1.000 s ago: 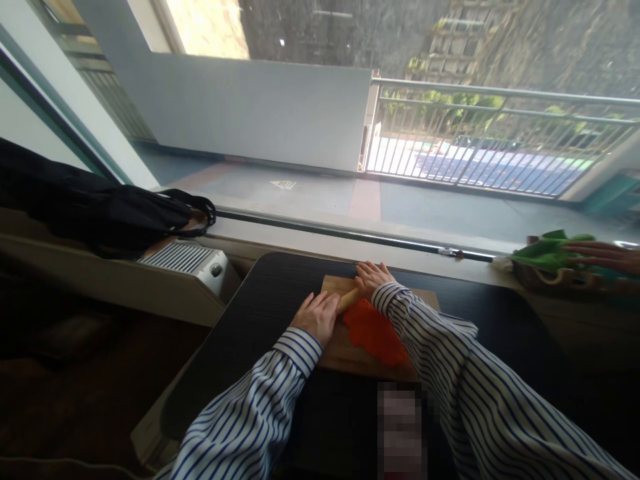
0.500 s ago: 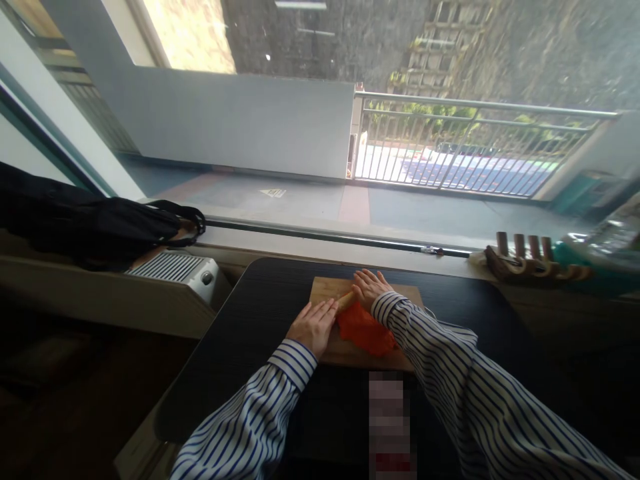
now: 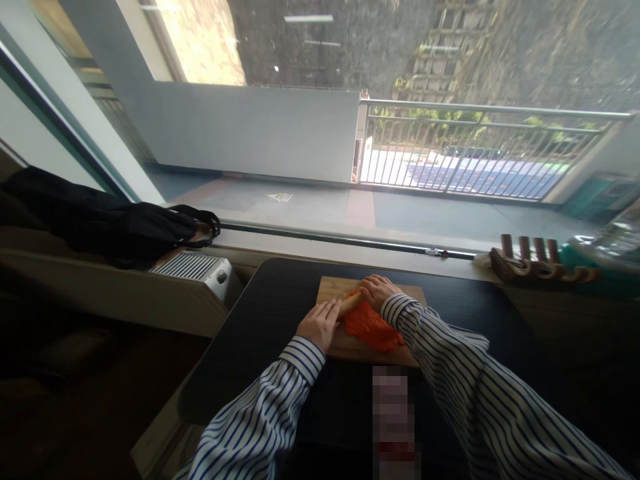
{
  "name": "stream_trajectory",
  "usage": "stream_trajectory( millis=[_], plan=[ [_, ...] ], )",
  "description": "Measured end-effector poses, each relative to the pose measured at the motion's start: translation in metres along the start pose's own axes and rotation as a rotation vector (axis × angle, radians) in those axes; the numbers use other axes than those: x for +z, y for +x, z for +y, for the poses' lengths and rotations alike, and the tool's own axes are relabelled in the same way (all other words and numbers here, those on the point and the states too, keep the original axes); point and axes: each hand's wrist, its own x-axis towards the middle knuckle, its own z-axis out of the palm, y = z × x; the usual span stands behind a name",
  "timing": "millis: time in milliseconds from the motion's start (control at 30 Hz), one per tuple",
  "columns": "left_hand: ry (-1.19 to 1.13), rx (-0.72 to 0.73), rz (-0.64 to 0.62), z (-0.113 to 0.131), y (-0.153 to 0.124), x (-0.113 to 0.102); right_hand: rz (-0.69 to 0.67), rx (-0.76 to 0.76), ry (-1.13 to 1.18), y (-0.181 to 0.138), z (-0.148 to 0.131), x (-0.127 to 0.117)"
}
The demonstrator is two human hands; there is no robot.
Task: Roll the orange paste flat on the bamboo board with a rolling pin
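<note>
Wooden roller [image 3: 351,304] lies under both palms-down hands [image 3: 320,323].

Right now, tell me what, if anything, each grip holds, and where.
Both are on a rolling pin: the left grip over its nearer end, the right grip over its farther one. Whether fingers close around it cannot be told.

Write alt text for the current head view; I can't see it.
The left hand and right hand rest on a wooden rolling pin lying across an orange sheet on a wooden board atop a dark table by a window.
</note>
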Motion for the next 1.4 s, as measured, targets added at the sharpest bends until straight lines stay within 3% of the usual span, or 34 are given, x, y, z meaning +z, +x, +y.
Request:
stream_trajectory(
  millis=[367,533,733,1000,1400],
  plan=[
    [-0.165,-0.141,0.087,0.008,-0.004,-0.025,0.009,-0.100,0.027,0.024,-0.012,-0.017],
    [-0.218,-0.097,0.057,0.008,-0.011,-0.032,0.018,-0.128,0.021,-0.004,-0.012,-0.021],
    [-0.244,-0.044,0.013,0.007,-0.014,-0.030,0.117,-0.197,0.074,-0.040,0.008,-0.007],
    [-0.188,-0.011,-0.009,0.001,-0.014,-0.023,0.236,-0.311,0.066,-0.042,0.018,0.008],
    [0.015,-0.098,0.064,-0.002,-0.005,-0.014,0.126,-0.076,0.029,-0.021,-0.002,0.010]
  ],
)
